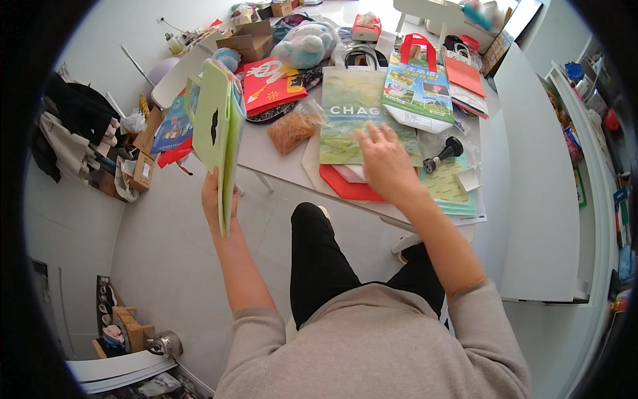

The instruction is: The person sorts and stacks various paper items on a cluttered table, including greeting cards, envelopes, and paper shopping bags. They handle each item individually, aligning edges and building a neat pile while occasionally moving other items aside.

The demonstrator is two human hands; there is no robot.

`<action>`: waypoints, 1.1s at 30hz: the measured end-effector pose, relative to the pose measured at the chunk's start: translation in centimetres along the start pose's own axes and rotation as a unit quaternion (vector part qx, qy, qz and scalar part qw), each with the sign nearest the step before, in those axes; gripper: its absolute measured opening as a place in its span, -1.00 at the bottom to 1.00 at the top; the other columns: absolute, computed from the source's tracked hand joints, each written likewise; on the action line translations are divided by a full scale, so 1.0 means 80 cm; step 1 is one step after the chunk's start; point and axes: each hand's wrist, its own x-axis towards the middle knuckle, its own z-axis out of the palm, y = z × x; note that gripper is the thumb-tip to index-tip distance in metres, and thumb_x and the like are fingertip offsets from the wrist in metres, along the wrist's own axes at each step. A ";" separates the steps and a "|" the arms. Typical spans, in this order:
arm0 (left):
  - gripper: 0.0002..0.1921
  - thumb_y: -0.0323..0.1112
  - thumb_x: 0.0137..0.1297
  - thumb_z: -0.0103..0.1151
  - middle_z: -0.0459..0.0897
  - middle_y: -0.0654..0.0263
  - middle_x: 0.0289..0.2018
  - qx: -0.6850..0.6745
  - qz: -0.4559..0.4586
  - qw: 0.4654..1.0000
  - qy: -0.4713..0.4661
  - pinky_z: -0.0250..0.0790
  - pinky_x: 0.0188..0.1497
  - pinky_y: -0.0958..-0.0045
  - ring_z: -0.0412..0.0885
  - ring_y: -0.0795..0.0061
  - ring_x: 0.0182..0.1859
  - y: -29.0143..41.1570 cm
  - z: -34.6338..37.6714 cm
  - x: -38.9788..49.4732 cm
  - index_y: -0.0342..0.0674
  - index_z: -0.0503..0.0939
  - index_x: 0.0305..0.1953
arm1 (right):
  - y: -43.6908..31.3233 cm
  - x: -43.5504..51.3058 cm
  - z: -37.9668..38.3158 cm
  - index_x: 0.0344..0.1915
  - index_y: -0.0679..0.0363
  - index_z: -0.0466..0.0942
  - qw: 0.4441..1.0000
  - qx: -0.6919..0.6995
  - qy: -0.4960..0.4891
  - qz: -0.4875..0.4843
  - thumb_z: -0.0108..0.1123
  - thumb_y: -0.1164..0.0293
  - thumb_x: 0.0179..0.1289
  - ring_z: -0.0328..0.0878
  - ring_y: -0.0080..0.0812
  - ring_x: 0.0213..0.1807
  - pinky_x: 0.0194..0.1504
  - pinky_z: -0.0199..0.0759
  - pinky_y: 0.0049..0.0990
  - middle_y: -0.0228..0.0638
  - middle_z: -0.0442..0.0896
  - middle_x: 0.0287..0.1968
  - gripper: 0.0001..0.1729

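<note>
My left hand (219,199) grips the lower end of a light green folded bag (209,114) with a black mustache print, held upright off the table's left front edge. My right hand (386,159) lies over a green patterned paper bag (349,109) with grey handles, fingers apart and slightly blurred. Red and pale flat items (349,187) stick out beneath that bag. A blue and green bag with red handles (418,90) overlaps its right side. To the right lies a black dumbbell-shaped object (443,154) on clear plastic and green sheets.
A clear bag of orange-brown strands (294,127) lies near the front edge. Behind it are a red rabbit-print bag (271,85), a plush toy (306,45), a cardboard box (247,41) and a tissue pack (366,27). Orange and white paper bags (466,77) stand back right.
</note>
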 end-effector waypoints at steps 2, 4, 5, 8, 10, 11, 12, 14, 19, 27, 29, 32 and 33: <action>-0.64 -0.35 0.39 -0.04 0.58 0.21 -0.05 0.020 0.023 0.999 -0.036 0.38 -0.42 0.70 0.58 0.56 -0.17 -0.003 -0.018 0.002 -0.39 0.35 0.13 | 0.017 -0.002 0.015 0.14 0.36 0.34 0.994 0.009 -0.104 0.029 0.10 0.52 0.08 0.37 0.02 0.16 0.21 0.25 -0.25 0.00 0.49 0.05 -0.45; -0.63 -0.32 0.41 -0.07 0.57 0.23 -0.04 0.057 0.037 0.996 -0.061 0.41 -0.28 0.63 0.57 0.56 -0.14 -0.011 -0.016 0.000 -0.38 0.34 0.15 | 0.020 -0.004 0.031 0.16 0.36 0.33 0.989 -0.010 -0.147 0.023 0.06 0.57 0.06 0.40 0.05 0.12 0.14 0.32 -0.27 0.01 0.48 0.07 -0.43; -0.63 -0.31 0.42 -0.08 0.57 0.24 -0.03 0.076 0.044 0.993 -0.074 0.43 -0.22 0.60 0.57 0.56 -0.13 -0.015 -0.015 0.000 -0.38 0.33 0.16 | 0.020 -0.008 0.041 0.14 0.36 0.34 0.990 -0.034 -0.139 0.002 0.05 0.57 0.06 0.44 0.03 0.08 0.09 0.37 -0.29 -0.01 0.51 0.05 -0.44; -0.63 -0.33 0.41 -0.07 0.57 0.22 -0.02 0.103 0.055 0.985 -0.127 0.43 -0.09 0.53 0.57 0.55 -0.11 -0.023 -0.041 -0.004 -0.36 0.32 0.16 | 0.016 -0.001 0.033 0.04 0.32 0.43 0.993 0.013 -0.115 0.023 0.02 0.59 0.06 0.54 -0.09 -0.01 -0.05 0.46 -0.32 -0.09 0.57 -0.03 -0.54; -0.63 -0.36 0.39 -0.05 0.58 0.20 -0.03 0.091 0.054 0.985 -0.137 0.44 -0.11 0.53 0.58 0.54 -0.12 -0.023 -0.030 -0.013 -0.36 0.33 0.16 | 0.021 -0.001 0.032 -0.04 0.28 0.49 0.996 0.047 -0.068 0.044 0.02 0.60 0.08 0.58 -0.16 -0.08 -0.13 0.49 -0.33 -0.15 0.61 -0.10 -0.62; -0.63 -0.37 0.38 -0.04 0.58 0.19 -0.03 0.076 0.050 0.987 -0.133 0.45 -0.11 0.52 0.59 0.53 -0.12 -0.023 -0.024 -0.019 -0.37 0.32 0.15 | 0.028 -0.007 0.040 -0.08 0.26 0.52 0.998 0.048 -0.029 0.041 0.02 0.59 0.09 0.59 -0.19 -0.12 -0.17 0.50 -0.32 -0.17 0.63 -0.14 -0.66; -0.63 -0.38 0.38 -0.04 0.58 0.18 -0.03 0.064 0.048 0.989 -0.128 0.45 -0.11 0.52 0.59 0.52 -0.12 -0.021 -0.018 -0.025 -0.38 0.32 0.15 | 0.031 -0.008 0.040 -0.12 0.23 0.54 0.998 0.051 0.011 0.036 0.02 0.59 0.10 0.60 -0.22 -0.16 -0.21 0.51 -0.31 -0.19 0.65 -0.18 -0.69; -0.62 -0.41 0.36 -0.03 0.58 0.15 -0.04 0.060 0.036 0.990 -0.118 0.46 -0.11 0.50 0.60 0.49 -0.12 -0.023 -0.023 -0.026 -0.39 0.31 0.15 | 0.039 -0.005 0.037 -0.16 0.22 0.56 0.988 0.082 0.098 0.085 0.03 0.58 0.12 0.61 -0.17 -0.24 -0.27 0.51 -0.29 -0.16 0.65 -0.26 -0.73; -0.64 -0.45 0.34 -0.02 0.57 0.11 -0.04 0.070 0.008 0.991 -0.115 0.48 -0.10 0.46 0.61 0.43 -0.13 -0.023 -0.020 -0.030 -0.42 0.31 0.13 | 0.045 0.016 -0.013 -0.11 0.29 0.55 0.929 0.165 0.308 0.123 0.08 0.56 0.20 0.60 -0.10 -0.41 -0.36 0.48 -0.31 -0.08 0.62 -0.38 -0.75; -0.73 -0.49 0.33 -0.04 0.59 0.12 -0.14 0.071 0.017 0.992 -0.103 0.49 -0.16 0.51 0.62 0.49 -0.21 -0.036 0.028 -0.033 -0.42 0.33 0.03 | -0.043 -0.007 -0.054 0.05 0.19 0.50 0.945 0.205 0.234 -0.103 0.04 0.54 0.11 0.51 -0.15 0.11 0.03 0.46 -0.32 -0.12 0.52 0.11 -0.56; -0.75 -0.46 0.34 -0.03 0.60 0.19 -0.17 0.084 0.005 0.993 -0.078 0.48 -0.21 0.54 0.61 0.55 -0.24 -0.042 0.039 -0.033 -0.40 0.37 0.01 | -0.072 -0.025 -0.047 0.08 0.18 0.48 0.943 0.220 0.191 -0.162 0.05 0.48 0.10 0.45 -0.05 0.16 0.12 0.38 -0.18 -0.08 0.49 0.13 -0.53; -0.78 -0.41 0.38 -0.06 0.61 0.29 -0.19 0.090 0.011 0.994 -0.059 0.44 -0.25 0.59 0.58 0.63 -0.26 -0.049 0.031 -0.026 -0.35 0.44 -0.02 | -0.097 -0.047 -0.011 0.07 0.18 0.48 0.952 0.203 0.127 -0.191 0.05 0.44 0.11 0.42 0.01 0.17 0.17 0.30 -0.07 -0.05 0.49 0.12 -0.54; -0.78 -0.39 0.39 -0.08 0.61 0.30 -0.19 0.068 0.009 0.996 -0.054 0.44 -0.24 0.60 0.58 0.63 -0.26 -0.053 0.028 -0.024 -0.35 0.44 -0.02 | -0.102 -0.052 -0.003 0.07 0.19 0.48 0.952 0.202 0.120 -0.196 0.04 0.44 0.11 0.42 0.01 0.17 0.18 0.28 -0.06 -0.05 0.49 0.11 -0.54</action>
